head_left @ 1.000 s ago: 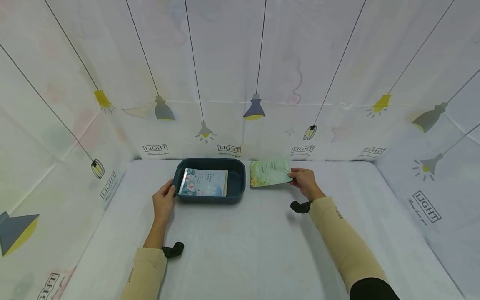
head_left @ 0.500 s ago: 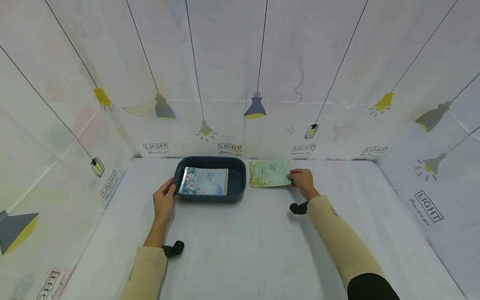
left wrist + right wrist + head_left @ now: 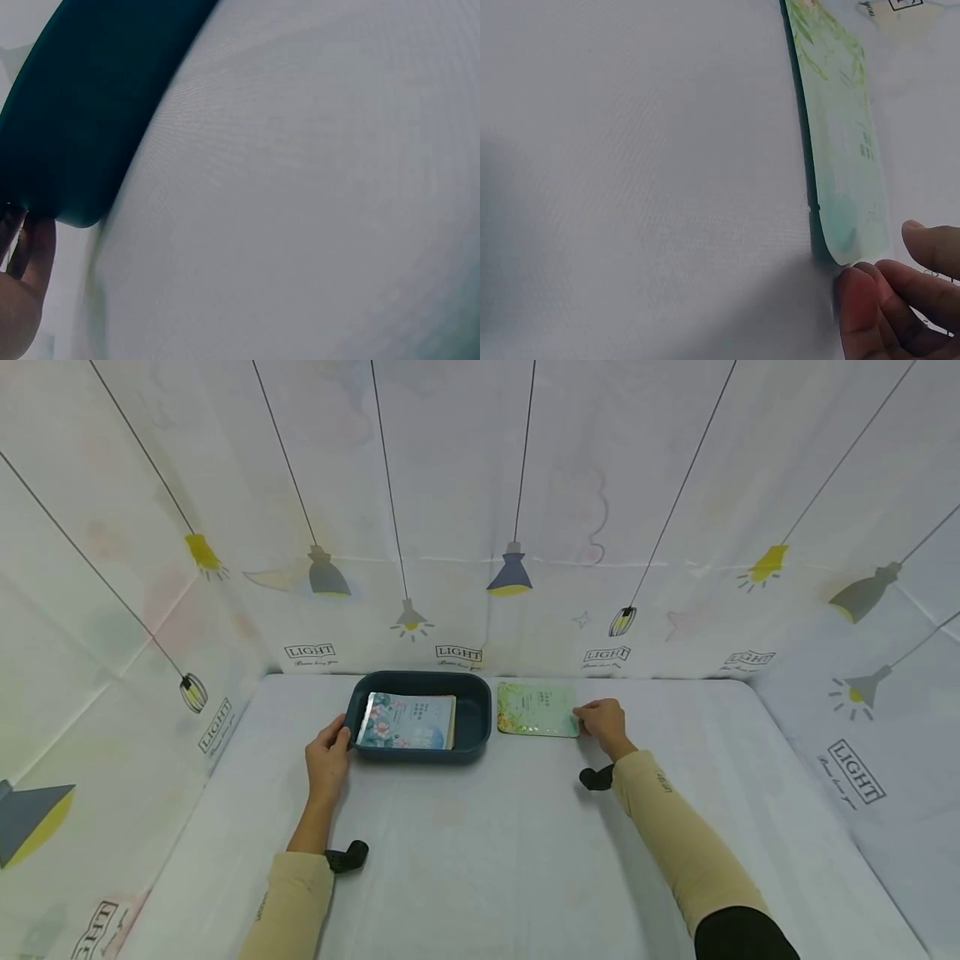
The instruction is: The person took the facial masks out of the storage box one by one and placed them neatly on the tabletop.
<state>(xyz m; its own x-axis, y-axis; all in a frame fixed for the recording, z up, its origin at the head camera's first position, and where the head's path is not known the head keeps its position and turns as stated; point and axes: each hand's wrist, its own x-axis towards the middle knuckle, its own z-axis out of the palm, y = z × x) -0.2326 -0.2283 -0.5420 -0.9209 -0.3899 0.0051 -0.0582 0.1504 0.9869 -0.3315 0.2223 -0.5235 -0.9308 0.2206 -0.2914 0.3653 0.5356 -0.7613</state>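
A dark teal rectangular tray (image 3: 472, 727) stands at the table's far side, with blue floral packets (image 3: 412, 722) stacked inside. My left hand (image 3: 327, 760) touches its left end; in the left wrist view, straight fingers (image 3: 41, 251) meet the tray's outer wall (image 3: 82, 112). Right of the tray, a flat green foil sachet, like a sheet-mask packet (image 3: 536, 709), lies on the table. My right hand (image 3: 606, 725) is at its right end. In the right wrist view, fingertips (image 3: 859, 289) touch the packet's near end (image 3: 847, 180), and the thumb (image 3: 930, 241) stands apart from it.
White cloth covers the table (image 3: 480, 860). Behind it and at both sides hangs a pale curtain (image 3: 480, 485) printed with lamps. A narrow gap separates tray and green packet. Black wrist mounts (image 3: 347, 858) sit on both forearms.
The green packet has come down from a tilt to lie flat beside the tray, its right end lowered by my right hand. My left hand stays at the tray.
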